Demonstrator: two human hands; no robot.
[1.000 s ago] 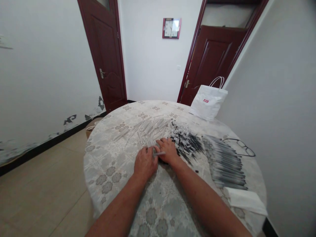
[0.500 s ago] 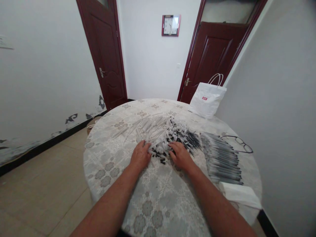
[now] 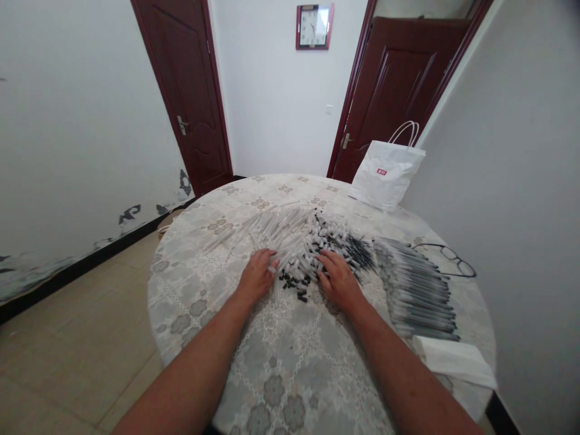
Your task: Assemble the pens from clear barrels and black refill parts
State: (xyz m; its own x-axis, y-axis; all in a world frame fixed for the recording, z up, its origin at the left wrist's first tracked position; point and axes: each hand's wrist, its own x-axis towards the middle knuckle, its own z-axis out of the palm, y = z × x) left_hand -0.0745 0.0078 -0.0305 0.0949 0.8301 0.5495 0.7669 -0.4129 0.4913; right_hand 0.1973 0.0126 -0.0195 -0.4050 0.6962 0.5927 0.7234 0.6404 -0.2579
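My left hand (image 3: 258,275) rests at the left front of a pile of pen parts, its fingers stretched out and touching the clear tubes. Opposite it, my right hand (image 3: 339,279) lies with fingers spread at the pile's right front, against white-and-black pieces. Neither hand visibly grips anything. Between the hands are small black caps (image 3: 290,279). Behind my left hand fan out clear pen barrels (image 3: 272,228). Dark thin pieces, which look like refills (image 3: 361,252), stick out at the pile's right side.
A row of dark-tipped pens (image 3: 421,290) lies to the right, with eyeglasses (image 3: 448,257) behind it. Nearer me is a folded white packet (image 3: 453,359). A white paper bag (image 3: 385,175) stands at the back right of the round, cloth-covered table (image 3: 272,362).
The view has dipped slightly. Both hands have shifted a little forward on the pile and a bit farther apart, showing more of the pieces between them.
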